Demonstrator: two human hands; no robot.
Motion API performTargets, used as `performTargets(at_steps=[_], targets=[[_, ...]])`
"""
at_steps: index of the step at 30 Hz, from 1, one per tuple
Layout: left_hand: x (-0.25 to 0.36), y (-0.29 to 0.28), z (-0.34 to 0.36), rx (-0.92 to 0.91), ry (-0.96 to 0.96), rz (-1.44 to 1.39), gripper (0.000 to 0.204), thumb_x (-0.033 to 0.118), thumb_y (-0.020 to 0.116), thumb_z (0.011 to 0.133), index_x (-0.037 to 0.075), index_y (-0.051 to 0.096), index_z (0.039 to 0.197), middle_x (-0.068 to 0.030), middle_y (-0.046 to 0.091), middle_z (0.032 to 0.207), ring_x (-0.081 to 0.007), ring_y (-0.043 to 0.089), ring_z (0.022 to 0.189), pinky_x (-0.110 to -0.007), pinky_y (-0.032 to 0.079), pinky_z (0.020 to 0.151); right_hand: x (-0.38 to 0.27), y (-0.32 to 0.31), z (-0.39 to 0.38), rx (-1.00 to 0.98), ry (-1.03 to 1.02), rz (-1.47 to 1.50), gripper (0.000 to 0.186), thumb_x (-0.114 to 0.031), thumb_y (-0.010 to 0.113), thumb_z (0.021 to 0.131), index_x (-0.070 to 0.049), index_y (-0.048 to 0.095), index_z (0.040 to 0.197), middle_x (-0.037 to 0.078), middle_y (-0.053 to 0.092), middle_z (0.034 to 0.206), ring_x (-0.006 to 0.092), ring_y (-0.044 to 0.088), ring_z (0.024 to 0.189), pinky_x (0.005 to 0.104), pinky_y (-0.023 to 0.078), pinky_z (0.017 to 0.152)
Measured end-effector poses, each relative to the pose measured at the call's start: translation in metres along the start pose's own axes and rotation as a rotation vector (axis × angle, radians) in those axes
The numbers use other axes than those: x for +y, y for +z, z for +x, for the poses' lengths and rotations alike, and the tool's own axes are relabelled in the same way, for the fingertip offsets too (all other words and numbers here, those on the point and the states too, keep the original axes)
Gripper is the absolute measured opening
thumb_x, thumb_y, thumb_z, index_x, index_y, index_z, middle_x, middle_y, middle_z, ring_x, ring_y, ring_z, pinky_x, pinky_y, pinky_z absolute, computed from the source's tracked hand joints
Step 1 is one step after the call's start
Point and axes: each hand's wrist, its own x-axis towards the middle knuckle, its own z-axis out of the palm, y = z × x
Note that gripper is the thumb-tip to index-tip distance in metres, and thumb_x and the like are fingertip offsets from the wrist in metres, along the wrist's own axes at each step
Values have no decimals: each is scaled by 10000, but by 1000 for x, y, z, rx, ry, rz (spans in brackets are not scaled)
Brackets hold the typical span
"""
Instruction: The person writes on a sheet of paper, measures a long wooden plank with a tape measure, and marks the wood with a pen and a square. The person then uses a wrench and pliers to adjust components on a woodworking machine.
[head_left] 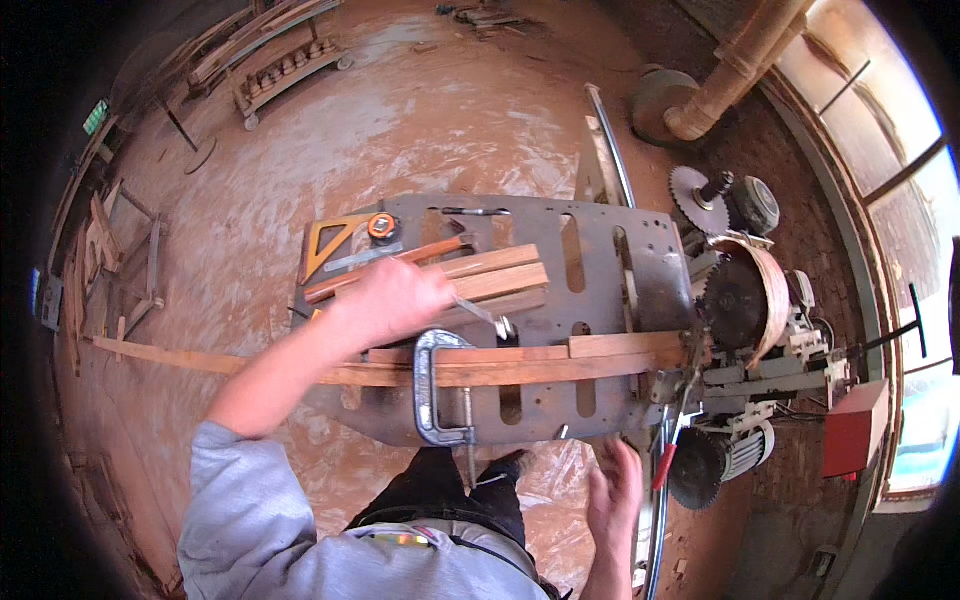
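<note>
My left hand (pixel 408 298) is closed around a slim silver tool, seemingly a wrench (pixel 502 326), whose end points right over the slotted metal table (pixel 540 225). Beneath that hand are short wooden blocks (pixel 497 282) and a hammer (pixel 425 252). A large C-clamp (pixel 424 388) grips the long wooden strip (pixel 510 371) that crosses the table, with shorter wood pieces (pixel 625 345) along it. My right hand (pixel 617 488) is off the table's near right side, holding nothing, fingers loosely apart. Close to it is a red-handled lever (pixel 665 465).
A yellow set square (pixel 330 243), tape measure (pixel 382 228) and metal ruler (pixel 362 257) lie at the table's far left. Exposed circular saw blades (pixel 735 295) and motors (pixel 745 450) stand on the right. A duct (pixel 735 70) rises behind; a wheeled rack (pixel 290 82) stands far left.
</note>
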Motion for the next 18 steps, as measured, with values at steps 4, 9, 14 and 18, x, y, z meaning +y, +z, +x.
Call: performTargets(at_steps=[4, 9, 14, 18], targets=[[114, -23, 34, 116, 304, -59, 98, 180, 624, 804, 101, 571, 824, -44, 580, 702, -194, 661, 613, -324, 544, 482, -35, 17, 54, -181, -393, -278, 518, -194, 732, 869, 22, 536, 1297, 241, 597, 1247, 398, 603, 1101, 457, 515, 932], [203, -40, 65, 159, 259, -313, 152, 138, 664, 800, 73, 651, 936, -92, 651, 919, -208, 680, 774, -350, 584, 658, 33, 9, 51, -510, 74, 138, 217, -208, 596, 983, -5, 585, 1058, 158, 680, 857, 310, 677, 752, 417, 543, 706], [283, -26, 74, 348, -398, -1088, 209, 34, 659, 925, -16, 641, 1128, -119, 660, 1055, -224, 694, 937, -346, 588, 769, 46, -41, 43, -596, 322, 851, 230, -237, 482, 1073, -43, 581, 999, 26, 620, 768, 112, 579, 597, 252, 486, 548], [319, -21, 95, -30, -575, -1816, 204, 123, 567, 1020, -32, 619, 1140, -54, 633, 831, -141, 658, 653, -286, 551, 567, 65, -65, 46, -616, 323, 1088, 236, -229, 462, 1078, -15, 560, 1081, 57, 629, 779, 141, 609, 595, 272, 515, 544]])
